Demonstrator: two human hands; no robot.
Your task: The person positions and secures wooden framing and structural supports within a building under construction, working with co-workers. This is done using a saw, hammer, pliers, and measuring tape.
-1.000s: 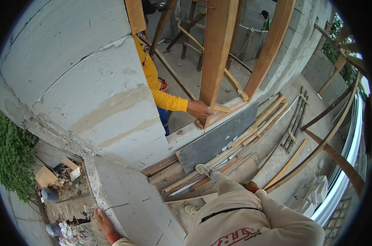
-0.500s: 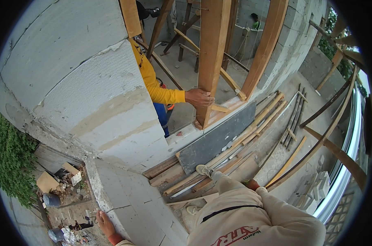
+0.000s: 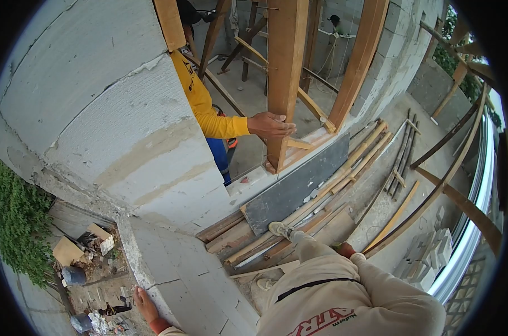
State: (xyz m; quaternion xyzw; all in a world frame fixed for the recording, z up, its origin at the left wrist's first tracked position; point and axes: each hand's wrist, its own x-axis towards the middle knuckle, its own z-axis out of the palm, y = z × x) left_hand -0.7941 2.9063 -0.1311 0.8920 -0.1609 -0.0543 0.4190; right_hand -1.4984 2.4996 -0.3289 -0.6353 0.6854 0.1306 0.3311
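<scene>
My left hand [image 3: 146,305] lies with fingers stretched on the outer edge of the low block wall [image 3: 178,299]. Close by my thigh, my right hand [image 3: 344,250] is closed around something small with a green part, mostly hidden; I cannot tell what it is. Ahead of me a wooden frame post [image 3: 284,84] stands in the wall opening. A co-worker's hand [image 3: 272,124] in a yellow sleeve [image 3: 217,124] is at the post's lower part, fingers extended across it.
A dark board [image 3: 298,190] and long wooden poles [image 3: 360,159] lie along the wall by my foot. White blocks [image 3: 427,255] are stacked at right, near curved timber [image 3: 450,168]. Beyond the low wall, at left, the ground with debris [image 3: 100,243] lies far below.
The co-worker's fingers have straightened from their hold around the post. My view has shifted slightly; my left hand stays on the wall and my right hand by my thigh.
</scene>
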